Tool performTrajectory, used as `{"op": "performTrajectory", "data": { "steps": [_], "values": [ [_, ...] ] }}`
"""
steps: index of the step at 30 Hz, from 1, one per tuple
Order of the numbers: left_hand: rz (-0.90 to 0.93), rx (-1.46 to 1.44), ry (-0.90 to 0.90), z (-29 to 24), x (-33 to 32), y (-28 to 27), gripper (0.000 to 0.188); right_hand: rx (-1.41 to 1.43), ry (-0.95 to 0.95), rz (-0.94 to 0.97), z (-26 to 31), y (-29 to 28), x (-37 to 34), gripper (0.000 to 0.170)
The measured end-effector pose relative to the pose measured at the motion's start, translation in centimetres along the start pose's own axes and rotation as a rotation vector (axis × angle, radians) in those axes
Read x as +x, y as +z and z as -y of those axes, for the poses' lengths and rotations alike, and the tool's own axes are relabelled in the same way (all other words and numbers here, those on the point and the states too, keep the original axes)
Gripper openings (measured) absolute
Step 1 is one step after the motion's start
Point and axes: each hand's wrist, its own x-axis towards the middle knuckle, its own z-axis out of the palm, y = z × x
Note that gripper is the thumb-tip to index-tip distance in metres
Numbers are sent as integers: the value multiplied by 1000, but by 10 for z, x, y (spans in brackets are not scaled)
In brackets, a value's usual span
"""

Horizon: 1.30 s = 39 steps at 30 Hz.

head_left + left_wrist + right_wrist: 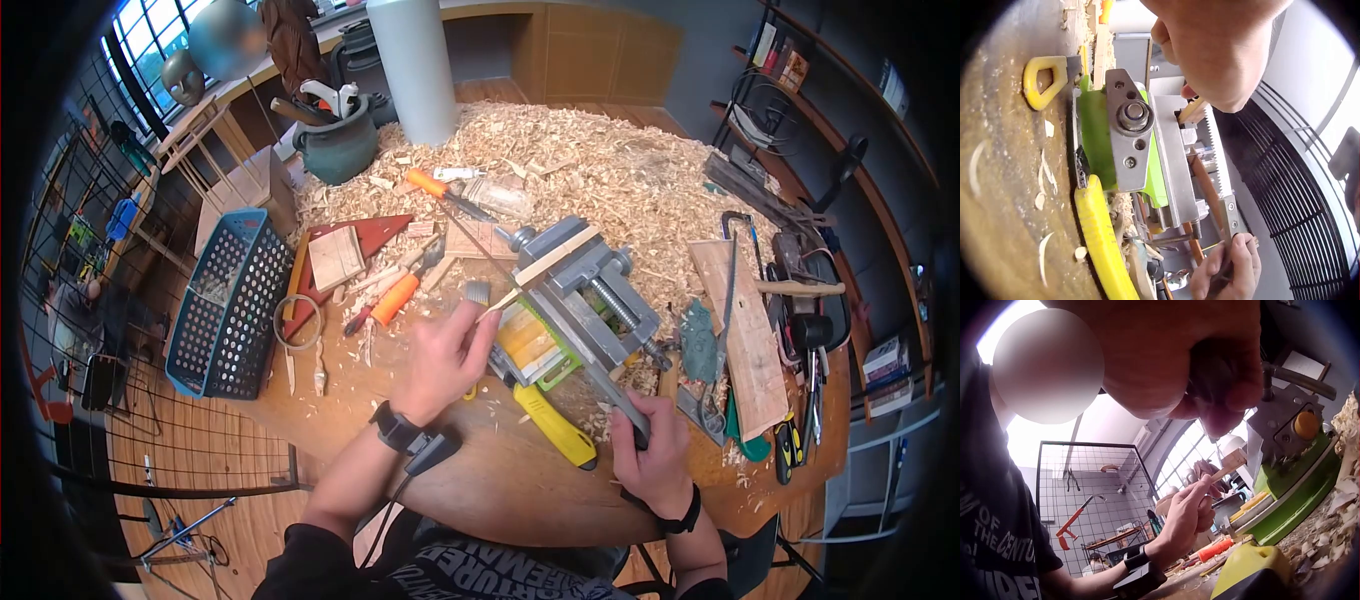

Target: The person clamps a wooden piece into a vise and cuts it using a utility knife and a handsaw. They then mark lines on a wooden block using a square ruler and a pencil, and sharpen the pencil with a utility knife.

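Observation:
A narrow wooden strip (562, 254) lies across the grey metal vise (618, 345) in the head view. My left hand (445, 355) pinches its near, thinner end between thumb and fingers. My right hand (655, 450) grips the dark handle of a handsaw (603, 382), whose long blade runs up and left past the vise and crosses the strip close to my left fingers. The left wrist view shows the toothed saw blade (1217, 153) beside the vise, with the strip's end (1193, 111) under my left hand (1222, 53). Below the vise is a green base (562, 368).
A yellow-handled tool (555, 427) lies just before the vise. Orange-handled tools (396, 299), a blue basket (225, 300) and a red triangle (375, 238) are to the left. Wood shavings (620, 165) cover the far side; a board (745, 345) and several tools lie right.

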Motion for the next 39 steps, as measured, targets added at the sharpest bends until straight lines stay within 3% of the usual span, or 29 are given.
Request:
{"op": "performTrajectory", "data": {
  "steps": [3, 8, 11, 17, 36, 39],
  "values": [
    [7, 10, 6, 5, -1, 1, 16, -11, -2, 11, -1, -1, 0, 24],
    [5, 27, 22, 2, 0, 0, 16, -158, -165, 33, -2, -4, 3, 25],
    [-2, 31, 9, 3, -2, 1, 14, -81, -96, 1, 1, -2, 5, 32],
    [-39, 0, 29, 2, -1, 3, 9, -87, -146, 29, -1, -6, 12, 42],
    [-34, 21, 115, 3, -1, 1, 17, -36, -165, -24, -1, 1, 11, 43],
    [-32, 23, 126, 3, -1, 0, 17, -155, -184, 32, 1, -5, 7, 45]
  ]
}}
